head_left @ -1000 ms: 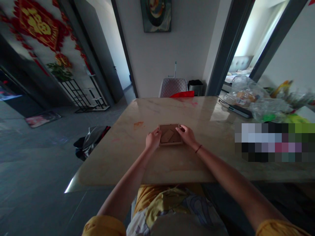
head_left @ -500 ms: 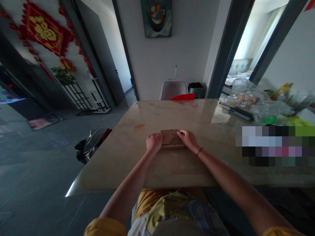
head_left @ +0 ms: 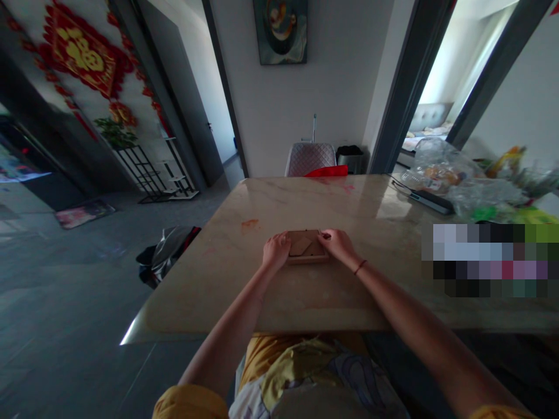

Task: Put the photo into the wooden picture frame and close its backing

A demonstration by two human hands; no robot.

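Observation:
A small wooden puzzle tray (head_left: 306, 247) with flat brown pieces inside lies on the beige marble table (head_left: 305, 291), in front of me. My left hand (head_left: 275, 251) grips the tray's left edge with curled fingers. My right hand (head_left: 338, 244) holds the right edge, fingertips pinched at the far right corner. A thin red band circles my right wrist.
Clear plastic bags (head_left: 454, 174) and a dark flat device (head_left: 430, 201) crowd the table's far right. A grey chair (head_left: 310, 158) with a red item stands at the far side. A dark bag (head_left: 168, 250) lies on the floor to the left.
Both hands have closed in tighter on the tray's sides, and the tray looks tipped up slightly at its near edge. The view has shifted a little.

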